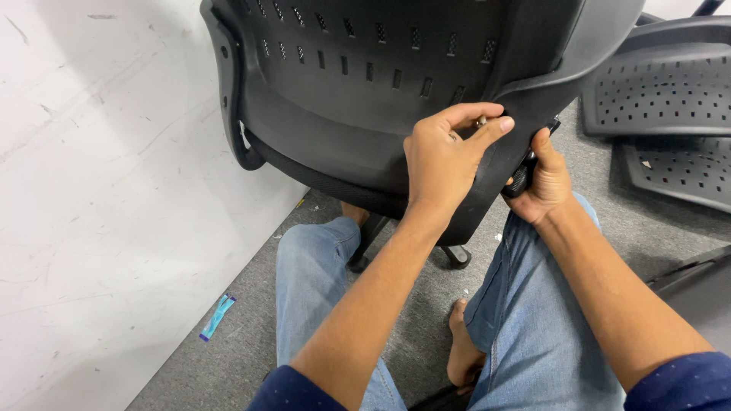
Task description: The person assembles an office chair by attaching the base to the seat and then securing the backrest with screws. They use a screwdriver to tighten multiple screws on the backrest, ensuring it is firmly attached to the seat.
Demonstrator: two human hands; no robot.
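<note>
A black plastic office-chair back (358, 84) with rows of small slots stands tilted in front of me, its curved support arm (525, 99) running down the right side. My left hand (445, 156) lies against that arm, thumb and forefinger pinched on a small metal piece, probably a screw (481, 122). My right hand (542, 181) is wrapped around a black-handled tool (521, 176) just behind the arm; its tip is hidden. My knees in blue jeans sit below the chair.
A white wall (99, 190) runs along the left. Grey carpet (244, 350) covers the floor, with a small blue wrapper (217, 317) near the wall. Perforated black chair parts (670, 106) lie at the right. A chair base leg (457, 257) shows under the back.
</note>
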